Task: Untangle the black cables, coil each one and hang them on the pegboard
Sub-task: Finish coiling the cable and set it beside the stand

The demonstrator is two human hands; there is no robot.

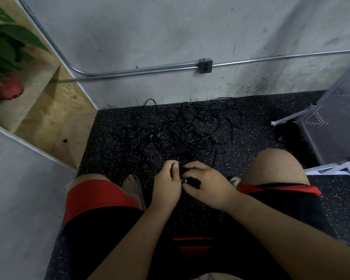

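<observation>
We pinch a black plug (190,181) between our left hand (167,185) and right hand (207,183), the tangled black cables (176,130) lying beyond on the speckled floor (261,136)

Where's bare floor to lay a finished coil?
Free: the floor strip between the plywood step and the cable tangle; also the patch between tangle and pegboard. Crowded: the middle, and where both hands hold a cable.

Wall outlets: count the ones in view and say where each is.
1. The wall outlet sits on the metal conduit low on the grey wall, above the black cables. Others may lie out of view.
</observation>
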